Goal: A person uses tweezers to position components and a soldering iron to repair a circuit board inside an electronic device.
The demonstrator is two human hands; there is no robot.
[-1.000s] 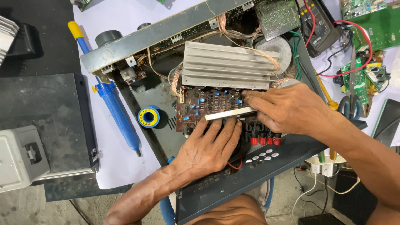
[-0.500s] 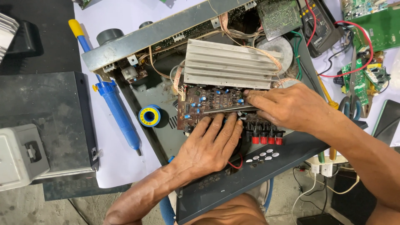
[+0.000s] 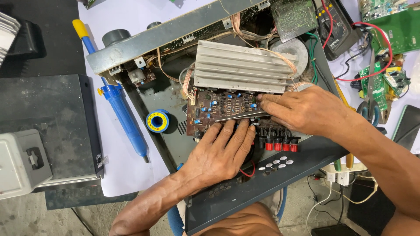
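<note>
Pinched between the thumb and fingertips of the right hand (image 3: 308,109) is a thin flat metal strip (image 3: 238,116), which lies slantwise across the brown circuit board (image 3: 223,109); the left hand (image 3: 223,153) grasps nothing, its fingers spread flat and pressing on the board's near edge to steady it. That board sits in the middle of the opened amplifier chassis (image 3: 162,98), just under the ribbed aluminium heat sink (image 3: 243,67) and just above the row of red knobs (image 3: 278,145) on the dark front panel (image 3: 262,183).

To my eye, the work goes best with the strip kept low and nearly flat to the board, moved in short strokes so its edge does not catch the small upright capacitors, while the left palm holds the board from rocking; the loose ribbon wires at the heat sink's left corner look easy to snag.

Counted, largest first: one chassis on the white sheet covering the desk (image 3: 131,26); one dark grey cover (image 3: 43,122) at the left edge; one heat sink; one brown board; one blue desoldering pump (image 3: 124,118) with a yellow tip, lying alongside the chassis's left side; one multimeter (image 3: 334,28) towards the far right corner; two or more green boards (image 3: 400,30) at the right edge; one pair of scissors (image 3: 372,107) beside them; one blue-and-yellow solder reel (image 3: 157,121) inside the chassis; four red knobs showing
</note>
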